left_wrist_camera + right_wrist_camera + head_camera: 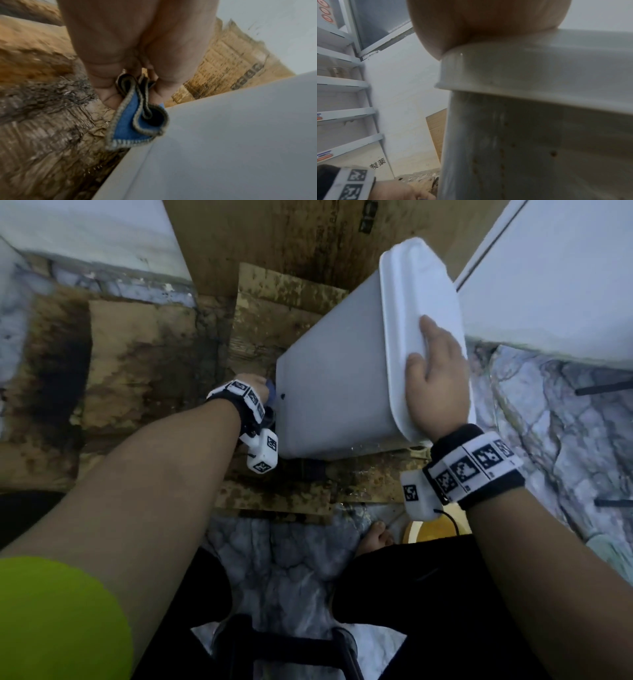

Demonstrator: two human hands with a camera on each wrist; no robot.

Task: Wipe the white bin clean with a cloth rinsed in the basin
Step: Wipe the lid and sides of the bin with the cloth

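white bin (337, 385), tilted on stained cardboard (137, 344), appears light, stiff and slick when wet, so right hand (436, 378) steadies it at the lid edge, fingers curled over, while left hand (133, 54) pinches the soft blue cloth (137, 121) beside its base.

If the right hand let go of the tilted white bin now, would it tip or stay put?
Probably it would tip. The white bin leans on one bottom edge on the stained cardboard, steadied by the right hand over its rim. It looks like thin plastic, so likely light. Its wall looks smooth, perhaps slippery under the blue cloth gripped by the left hand.
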